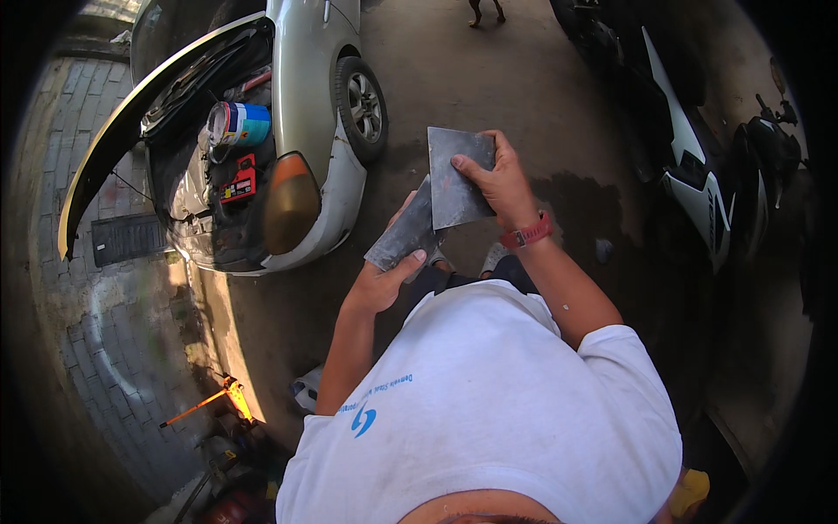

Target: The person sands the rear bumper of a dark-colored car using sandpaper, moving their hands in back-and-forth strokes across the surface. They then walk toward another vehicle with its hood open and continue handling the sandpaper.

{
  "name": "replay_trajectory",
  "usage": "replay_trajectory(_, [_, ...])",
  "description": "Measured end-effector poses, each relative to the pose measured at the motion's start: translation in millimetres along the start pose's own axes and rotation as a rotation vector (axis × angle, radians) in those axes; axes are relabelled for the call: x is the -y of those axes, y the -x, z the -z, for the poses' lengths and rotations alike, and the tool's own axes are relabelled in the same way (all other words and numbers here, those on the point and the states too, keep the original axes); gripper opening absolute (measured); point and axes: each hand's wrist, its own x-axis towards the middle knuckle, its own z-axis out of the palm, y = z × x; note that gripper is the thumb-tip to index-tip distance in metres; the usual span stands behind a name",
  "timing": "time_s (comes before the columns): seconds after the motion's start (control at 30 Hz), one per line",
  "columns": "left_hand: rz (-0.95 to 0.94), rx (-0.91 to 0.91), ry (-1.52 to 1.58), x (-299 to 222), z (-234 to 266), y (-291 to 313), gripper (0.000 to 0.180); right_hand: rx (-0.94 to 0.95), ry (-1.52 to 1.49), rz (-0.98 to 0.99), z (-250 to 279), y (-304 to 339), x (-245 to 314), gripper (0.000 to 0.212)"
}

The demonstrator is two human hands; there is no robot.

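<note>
My left hand (377, 286) is closed on a grey sheet of sandpaper (404, 232), thumb along its lower edge and fingers mostly behind it. This sheet tilts and curves slightly. A second grey sheet of sandpaper (457, 190), rectangular and flatter, is pinched in my right hand (501, 182). There the thumb presses on the front face while the other fingers go behind. The right sheet overlaps the edge of the left one in front of my body; whether they touch I cannot tell. Both surfaces look scuffed. A red watch (529, 232) circles my right wrist.
To the left stands a silver car (301, 79) with an exposed engine bay, holding a paint bucket (237, 124) and a red battery (239, 178). A motorcycle (698, 196) is at right. An orange jack (234, 397) lies lower left. An animal's legs (485, 12) show far ahead.
</note>
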Motion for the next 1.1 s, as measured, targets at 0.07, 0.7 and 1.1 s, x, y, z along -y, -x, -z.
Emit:
replay_trajectory(0.07, [-0.010,0.011,-0.033,-1,-3,2,0.081,0.103,-0.006,-0.039,4,-3,7,0.044])
replay_trajectory(0.7, [-0.088,-0.130,0.022,-5,-11,-1,0.078,0.210,0.355,0.367,-9,0,30,0.042])
replay_trajectory(1.1, [0.032,-0.410,-0.414,-4,-15,-14,0.048,0.323,0.340,0.271,-31,12,23,0.047])
